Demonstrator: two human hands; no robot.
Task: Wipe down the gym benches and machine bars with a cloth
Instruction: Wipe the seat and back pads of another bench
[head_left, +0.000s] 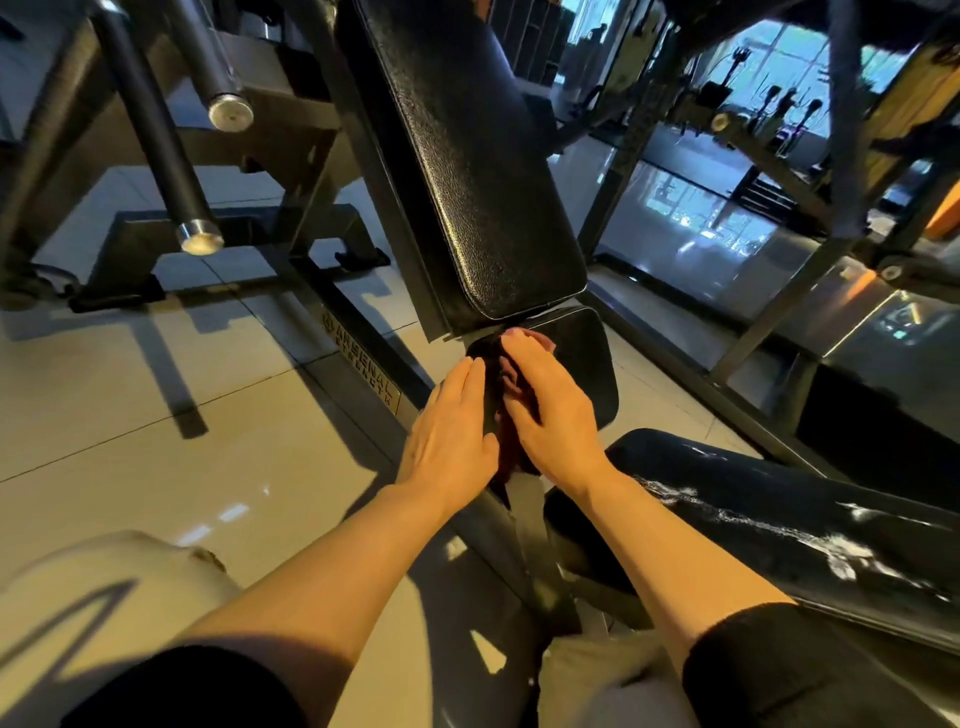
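Note:
A dark reddish cloth (511, 384) lies on the small black seat pad (587, 358) of a gym machine, below the long black back pad (467, 171). My right hand (550, 405) presses flat on the cloth with its fingers straight. Beside it, my left hand (449, 431) rests flat on the seat pad's left edge, touching the cloth's side. Most of the cloth is hidden under and between my hands. Two dark machine bars with metal ends (200, 241) (231, 109) slant down at the upper left.
A black padded roller (779, 499) with wet streaks lies at the right, close to my right forearm. The machine's frame beam (363, 358) runs along the tiled floor (156, 415). More machines and bright windows (779, 62) stand at the back right. My knee (119, 597) shows at the lower left.

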